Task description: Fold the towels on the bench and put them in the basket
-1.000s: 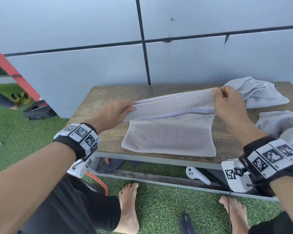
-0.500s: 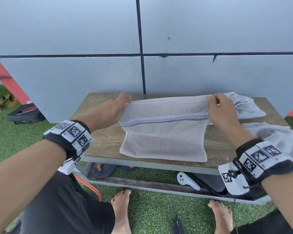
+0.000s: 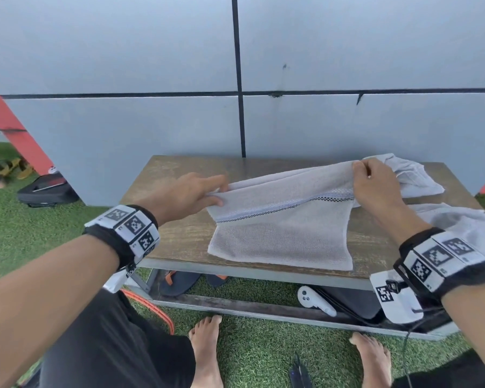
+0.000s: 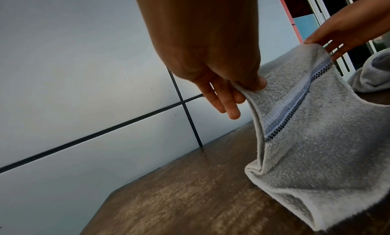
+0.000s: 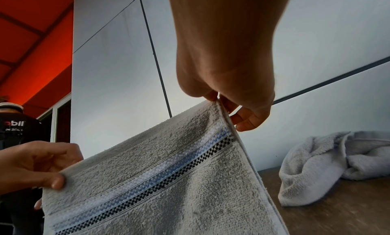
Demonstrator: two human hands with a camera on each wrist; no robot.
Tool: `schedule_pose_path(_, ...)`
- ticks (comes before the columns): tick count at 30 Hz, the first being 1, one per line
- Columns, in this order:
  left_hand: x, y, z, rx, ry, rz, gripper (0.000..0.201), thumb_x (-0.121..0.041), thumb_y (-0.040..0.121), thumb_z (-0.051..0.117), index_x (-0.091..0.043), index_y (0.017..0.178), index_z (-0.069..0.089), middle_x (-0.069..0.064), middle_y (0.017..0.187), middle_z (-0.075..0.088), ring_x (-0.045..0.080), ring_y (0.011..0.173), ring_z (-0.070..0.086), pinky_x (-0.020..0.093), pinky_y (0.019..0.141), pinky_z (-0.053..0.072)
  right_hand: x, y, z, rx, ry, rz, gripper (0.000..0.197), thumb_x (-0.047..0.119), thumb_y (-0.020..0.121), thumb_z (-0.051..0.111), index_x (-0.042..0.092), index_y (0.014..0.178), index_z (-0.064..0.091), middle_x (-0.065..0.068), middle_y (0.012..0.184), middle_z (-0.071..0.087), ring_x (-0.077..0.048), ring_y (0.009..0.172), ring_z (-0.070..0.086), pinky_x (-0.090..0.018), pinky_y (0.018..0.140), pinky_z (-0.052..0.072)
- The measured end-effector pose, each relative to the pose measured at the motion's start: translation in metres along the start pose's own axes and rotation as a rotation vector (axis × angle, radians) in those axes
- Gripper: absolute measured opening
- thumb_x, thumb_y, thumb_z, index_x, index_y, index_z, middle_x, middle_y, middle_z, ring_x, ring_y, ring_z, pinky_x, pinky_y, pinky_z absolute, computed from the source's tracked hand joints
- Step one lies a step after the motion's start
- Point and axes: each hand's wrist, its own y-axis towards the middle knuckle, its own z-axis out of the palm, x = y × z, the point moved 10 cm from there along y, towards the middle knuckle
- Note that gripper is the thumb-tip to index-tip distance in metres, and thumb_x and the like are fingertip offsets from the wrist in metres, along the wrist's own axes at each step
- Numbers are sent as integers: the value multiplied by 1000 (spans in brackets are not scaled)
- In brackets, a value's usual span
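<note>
A grey towel (image 3: 283, 236) with a blue and black checked stripe (image 3: 286, 207) lies partly on the wooden bench (image 3: 179, 236), its far edge lifted. My left hand (image 3: 191, 191) pinches the left upper corner between thumb and fingers (image 4: 256, 84). My right hand (image 3: 373, 186) pinches the right upper corner (image 5: 219, 102). Between the two hands the raised edge is stretched above the bench, while the near part lies flat, reaching the front edge. No basket is in view.
Two more crumpled grey towels lie on the bench, one at the back right (image 3: 409, 177) and one at the right edge (image 3: 465, 231). A white controller (image 3: 314, 299) and sandals (image 3: 179, 281) sit under the bench. A grey wall (image 3: 235, 79) stands right behind it.
Both hands have kept their pinch on the towel's corners and carried the raised edge a little farther back over the bench. The lower part stays flat.
</note>
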Motion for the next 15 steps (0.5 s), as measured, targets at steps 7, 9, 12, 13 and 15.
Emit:
schedule_pose_path(7,4,2,43,-35,-131,-96,19,-27,97,63,-9,92,63,5,73,63,24,66,55,35,57,40,-23,-9,10,37,-54,44,27,23,106,39,6,93,55,-2,75,53,-21,69,48,-33,57,29)
schedule_pose_path(9,1,2,44,-80,-109,-103,26,-26,99,60,-5,83,59,6,68,59,23,60,50,27,53,31,-27,-10,8,38,-81,49,30,22,105,38,3,91,55,-3,73,52,-19,66,46,-29,54,30)
schedule_pose_path(12,1,2,44,-105,-109,-110,32,-24,102,54,-7,76,50,2,62,49,19,55,42,26,51,26,-31,-9,6,37,-104,50,31,22,105,38,2,93,58,-7,78,56,-21,68,48,-31,55,30)
schedule_pose_path(13,2,2,45,-103,-113,-115,32,-24,103,52,-8,75,48,0,60,47,18,54,40,26,50,26,-31,-9,5,37,-109,49,30,22,105,38,2,93,58,-6,77,56,-19,67,48,-30,54,30)
schedule_pose_path(15,2,2,45,-96,-134,-123,30,-23,104,49,-10,77,46,-2,59,44,16,52,38,26,49,25,-31,-10,5,37,-115,53,30,22,105,38,3,91,56,-4,75,54,-12,64,46,-28,53,29)
